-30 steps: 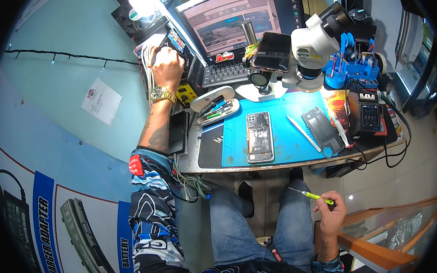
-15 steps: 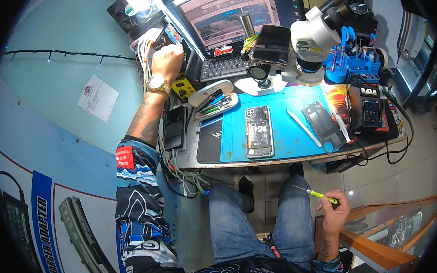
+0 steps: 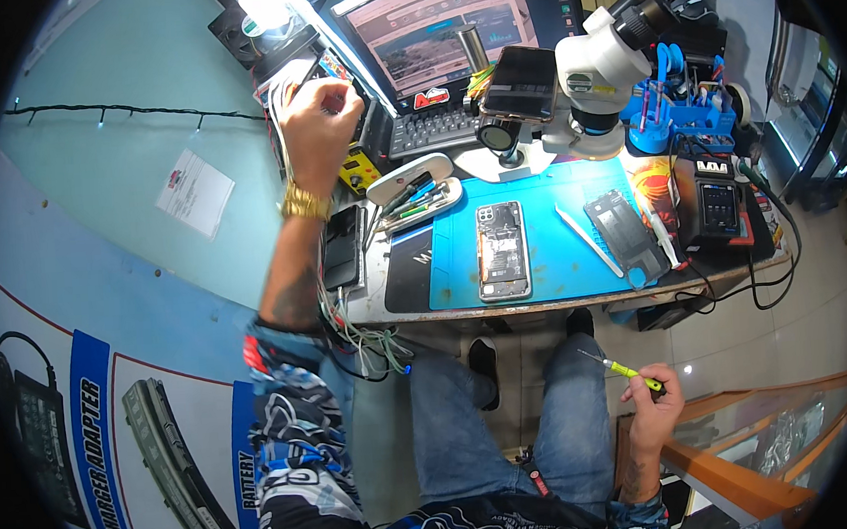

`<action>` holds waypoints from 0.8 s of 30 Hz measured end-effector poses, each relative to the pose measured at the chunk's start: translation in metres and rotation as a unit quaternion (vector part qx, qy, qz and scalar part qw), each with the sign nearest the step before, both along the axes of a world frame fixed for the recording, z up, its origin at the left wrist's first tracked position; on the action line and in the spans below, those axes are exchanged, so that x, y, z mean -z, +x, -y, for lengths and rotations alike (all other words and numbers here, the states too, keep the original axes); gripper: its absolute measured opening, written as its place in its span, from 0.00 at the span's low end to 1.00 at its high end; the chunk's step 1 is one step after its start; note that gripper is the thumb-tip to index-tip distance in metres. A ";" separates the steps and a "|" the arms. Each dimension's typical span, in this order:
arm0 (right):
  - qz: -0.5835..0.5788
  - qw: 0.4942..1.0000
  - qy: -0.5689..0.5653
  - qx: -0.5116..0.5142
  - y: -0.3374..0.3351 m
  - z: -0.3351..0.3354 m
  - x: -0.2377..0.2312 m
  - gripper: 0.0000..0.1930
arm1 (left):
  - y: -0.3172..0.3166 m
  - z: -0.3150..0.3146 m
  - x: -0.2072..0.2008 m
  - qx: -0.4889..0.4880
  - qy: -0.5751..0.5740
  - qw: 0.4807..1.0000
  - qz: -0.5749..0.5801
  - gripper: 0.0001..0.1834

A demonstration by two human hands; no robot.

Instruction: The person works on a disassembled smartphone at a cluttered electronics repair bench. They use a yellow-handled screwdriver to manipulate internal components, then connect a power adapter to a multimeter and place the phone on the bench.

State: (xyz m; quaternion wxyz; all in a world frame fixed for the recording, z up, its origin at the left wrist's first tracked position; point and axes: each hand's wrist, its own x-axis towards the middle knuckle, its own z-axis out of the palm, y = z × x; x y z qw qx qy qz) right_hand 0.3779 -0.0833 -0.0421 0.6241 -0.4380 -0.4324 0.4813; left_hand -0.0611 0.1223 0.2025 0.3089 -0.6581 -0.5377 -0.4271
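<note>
My left hand (image 3: pixel 319 126) is raised at the back left, beside white cables (image 3: pixel 280 128) and a stack of boxes. Its fingers are curled together, and whatever they may hold is hidden. In my right hand (image 3: pixel 657 410), over my lap at the lower right, is a slim yellow-green screwdriver (image 3: pixel 630 372), its thin shaft pointing up and left. On a blue work mat (image 3: pixel 552 248) lies an opened smartphone (image 3: pixel 502 253) with battery and inner parts exposed. A dark phone back cover (image 3: pixel 625 235) rests to its right, with a white stick-like tool (image 3: pixel 589 240) between them.
A microscope (image 3: pixel 605 68) with a phone (image 3: pixel 519 84) mounted beside it stands behind the mat. Left are an open pen case (image 3: pixel 420 196), a black phone (image 3: pixel 343 250) and tangled cables (image 3: pixel 365 344). A black device with a display (image 3: pixel 719 203) sits right, before a blue tool holder (image 3: pixel 689 116).
My left hand has turned at the wrist and lifted slightly, its fingers still curled. My right hand keeps the screwdriver in nearly the same place. The phone parts on the mat stay put.
</note>
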 end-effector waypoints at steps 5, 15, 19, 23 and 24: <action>-0.049 0.999 0.024 -0.001 -0.018 0.000 -0.022 0.08 | 0.085 0.106 0.082 0.263 -0.110 0.823 0.492 0.03; 0.137 0.969 0.181 -0.094 -0.058 0.002 -0.088 0.12 | 0.171 0.227 0.188 0.431 -0.200 0.218 0.853 0.09; 0.180 0.958 0.198 -0.100 -0.063 0.007 -0.097 0.12 | 0.168 0.239 0.193 0.456 -0.203 0.186 0.846 0.09; 0.175 0.963 0.189 -0.086 -0.068 0.014 -0.097 0.11 | 0.158 0.247 0.192 0.449 -0.204 0.209 0.845 0.09; 0.170 0.964 0.186 -0.082 -0.069 0.015 -0.098 0.11 | 0.156 0.248 0.191 0.449 -0.202 0.215 0.844 0.09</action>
